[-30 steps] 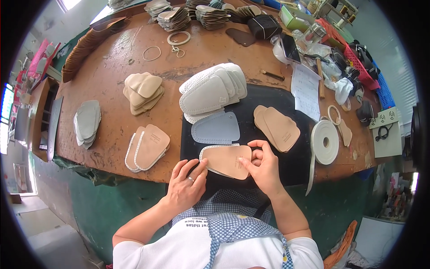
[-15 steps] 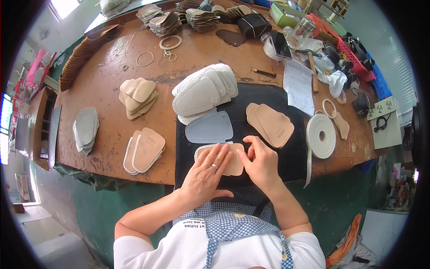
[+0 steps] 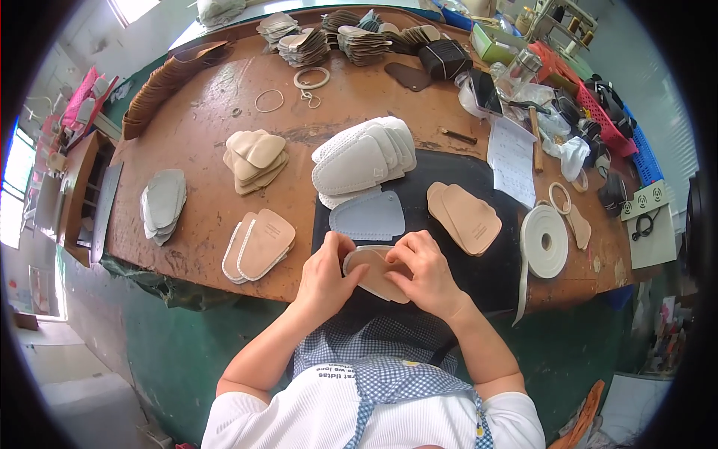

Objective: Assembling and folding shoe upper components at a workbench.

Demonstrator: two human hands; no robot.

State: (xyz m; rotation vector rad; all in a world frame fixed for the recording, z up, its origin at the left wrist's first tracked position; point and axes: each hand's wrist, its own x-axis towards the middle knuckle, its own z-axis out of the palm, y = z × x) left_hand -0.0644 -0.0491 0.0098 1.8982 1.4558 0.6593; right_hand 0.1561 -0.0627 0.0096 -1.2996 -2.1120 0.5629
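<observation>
A tan leather piece with a white edge strip (image 3: pixel 368 271) is held between my two hands at the front of a black mat (image 3: pixel 479 280), its surface curved. My left hand (image 3: pixel 326 275) closes on its left end, thumb on the tan face. At the right end, my right hand (image 3: pixel 422 274) pinches the piece with bent fingers. Just beyond lies a blue-grey piece with holes along its edge (image 3: pixel 366 215). Behind that is a pile of white stitched pieces (image 3: pixel 351 166). Tan pieces (image 3: pixel 465 218) overlap to the right; white-edged tan pieces (image 3: pixel 268 241) lie to the left.
Grey pieces (image 3: pixel 163 206) and beige pieces (image 3: pixel 256 159) are stacked on the brown table (image 3: pixel 202 112). A white tape roll (image 3: pixel 544 243) sits at the right, near a paper sheet (image 3: pixel 511 161) and a hammer (image 3: pixel 536 138). More piles (image 3: pixel 303 49) line the far edge.
My left hand was flat on the tan piece; its fingers now grip the left end. The right hand has closed on the other end. The piece is now curved, and the whole view has shifted slightly.
</observation>
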